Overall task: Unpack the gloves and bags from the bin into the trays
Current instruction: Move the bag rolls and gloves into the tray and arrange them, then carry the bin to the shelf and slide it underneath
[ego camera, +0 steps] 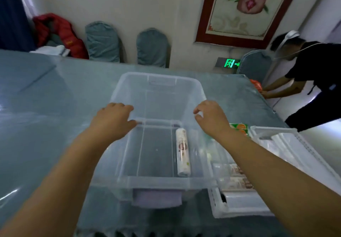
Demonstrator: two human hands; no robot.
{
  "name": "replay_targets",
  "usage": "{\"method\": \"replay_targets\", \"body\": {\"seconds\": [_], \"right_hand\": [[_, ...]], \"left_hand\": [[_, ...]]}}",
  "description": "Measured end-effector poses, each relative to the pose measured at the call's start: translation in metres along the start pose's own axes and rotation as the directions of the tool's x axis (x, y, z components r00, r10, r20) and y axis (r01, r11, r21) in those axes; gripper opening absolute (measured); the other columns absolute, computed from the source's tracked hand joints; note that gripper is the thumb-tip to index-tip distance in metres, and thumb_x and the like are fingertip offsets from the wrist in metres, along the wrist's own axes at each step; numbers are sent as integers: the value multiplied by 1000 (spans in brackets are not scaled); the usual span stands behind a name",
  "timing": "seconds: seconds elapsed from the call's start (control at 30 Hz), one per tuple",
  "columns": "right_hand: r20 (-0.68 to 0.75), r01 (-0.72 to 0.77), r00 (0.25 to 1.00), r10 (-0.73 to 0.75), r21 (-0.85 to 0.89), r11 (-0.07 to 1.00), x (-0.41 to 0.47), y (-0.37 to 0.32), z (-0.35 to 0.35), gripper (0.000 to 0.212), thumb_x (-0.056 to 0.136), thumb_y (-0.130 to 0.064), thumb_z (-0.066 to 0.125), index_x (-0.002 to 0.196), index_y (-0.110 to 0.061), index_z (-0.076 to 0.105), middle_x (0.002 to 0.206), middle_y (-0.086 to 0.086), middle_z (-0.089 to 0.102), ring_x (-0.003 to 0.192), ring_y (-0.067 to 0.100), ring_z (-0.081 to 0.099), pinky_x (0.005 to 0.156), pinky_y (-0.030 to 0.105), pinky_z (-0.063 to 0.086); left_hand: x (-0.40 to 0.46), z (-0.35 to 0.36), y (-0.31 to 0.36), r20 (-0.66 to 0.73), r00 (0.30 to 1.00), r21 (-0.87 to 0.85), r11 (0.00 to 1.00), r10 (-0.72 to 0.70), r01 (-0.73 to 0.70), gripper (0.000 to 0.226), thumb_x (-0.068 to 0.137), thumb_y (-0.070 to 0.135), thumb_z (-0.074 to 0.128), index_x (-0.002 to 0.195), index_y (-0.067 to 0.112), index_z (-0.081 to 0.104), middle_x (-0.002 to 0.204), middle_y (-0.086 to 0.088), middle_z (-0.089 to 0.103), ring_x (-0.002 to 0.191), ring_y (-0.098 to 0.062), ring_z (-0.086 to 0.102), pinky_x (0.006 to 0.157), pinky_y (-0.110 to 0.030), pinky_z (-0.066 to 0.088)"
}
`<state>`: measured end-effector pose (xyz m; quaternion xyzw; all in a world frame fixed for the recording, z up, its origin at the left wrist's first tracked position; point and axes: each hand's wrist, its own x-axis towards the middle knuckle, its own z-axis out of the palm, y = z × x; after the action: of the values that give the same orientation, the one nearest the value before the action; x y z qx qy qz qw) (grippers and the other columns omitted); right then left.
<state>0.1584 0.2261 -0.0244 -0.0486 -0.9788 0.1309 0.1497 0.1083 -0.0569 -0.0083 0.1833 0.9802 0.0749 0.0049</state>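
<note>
A clear plastic bin (158, 181) stands on the table in front of me. Inside it, a white patterned roll of bags (182, 153) lies along the right wall. My left hand (114, 118) grips the bin's left rim, thumb inside. My right hand (210, 118) holds the right rim with its fingers curled over the edge. To the right of the bin is a white tray (239, 207) holding brown-patterned packs (238, 177). A second white tray (280, 137) lies beyond it. An orange and green pack (239, 127) shows just past my right wrist.
The table (46, 126) has a blue-grey cloth under clear film. Covered chairs (151, 48) line the far wall, and a red jacket (60, 35) lies at the back left. Another person (310, 81) bends over the table's right far corner.
</note>
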Motion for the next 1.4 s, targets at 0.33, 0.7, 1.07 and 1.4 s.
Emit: {"method": "replay_targets", "body": {"seconds": [0.33, 0.7, 1.07, 1.4], "right_hand": [[-58, -369, 929, 365, -117, 922, -65, -34, -14, 33, 81, -10, 59, 112, -5, 50, 111, 19, 54, 93, 38, 56, 72, 37, 45], [-70, -554, 806, 588, 263, 790, -120, -37, -35, 20, 82, -16, 60, 101, -10, 61, 70, -4, 52, 72, 23, 54, 64, 28, 39], [-270, -564, 656, 705, 445, 695, -226, 11, -136, 41, 85, -19, 60, 123, -5, 54, 98, 9, 59, 101, 30, 58, 78, 29, 42], [-386, -698, 400, 831, 459, 549, -454, 132, -246, 43, 86, -20, 59, 126, -7, 53, 124, 13, 59, 105, 28, 58, 83, 29, 44]], "left_hand": [[-25, 12, -36, -100, 988, -177, 979, -121, 102, 39, 82, 3, 53, 119, -1, 43, 123, -29, 45, 107, -46, 46, 84, -49, 42], [-46, -38, -11, -218, 969, -314, 948, -116, 42, 31, 82, -1, 46, 113, 1, 47, 111, -28, 48, 97, -48, 51, 80, -47, 42], [-114, -119, 116, -413, 902, -290, 920, 129, -264, 43, 83, -1, 46, 126, 5, 45, 118, -31, 47, 98, -49, 51, 77, -46, 40], [-218, -80, 344, -389, 839, -380, 764, 380, -522, 52, 81, -5, 46, 131, 8, 44, 115, -29, 54, 103, -48, 52, 88, -49, 44]]}}
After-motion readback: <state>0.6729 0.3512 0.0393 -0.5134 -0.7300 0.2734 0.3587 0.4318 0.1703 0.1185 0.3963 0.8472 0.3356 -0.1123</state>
